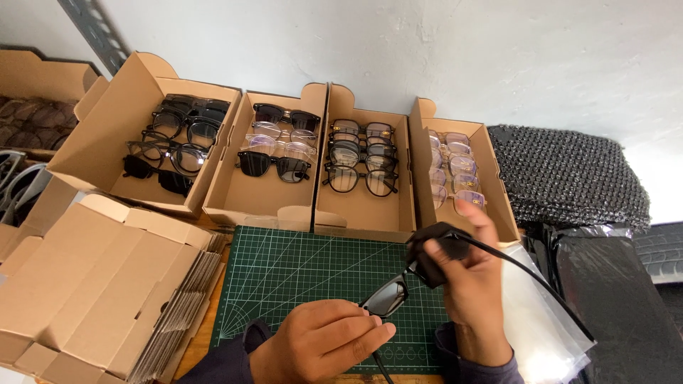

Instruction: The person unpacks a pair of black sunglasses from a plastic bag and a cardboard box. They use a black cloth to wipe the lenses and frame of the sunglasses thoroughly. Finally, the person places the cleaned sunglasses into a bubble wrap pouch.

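Observation:
My left hand (324,341) pinches one end of a pair of black sunglasses (388,297) over the green cutting mat (284,274). My right hand (473,284) presses a black cloth (435,252) against the other lens of the same glasses. One black temple arm (541,284) sticks out to the right past my right wrist. Behind the mat, several open cardboard boxes (245,199) hold rows of glasses: dark frames on the left, clear frames on the right.
A stack of flat folded cardboard boxes (92,284) lies at the left. Clear plastic bags (541,327) lie right of the mat. Black padded sheets (569,171) and black bags (626,306) fill the right side. A white wall stands behind.

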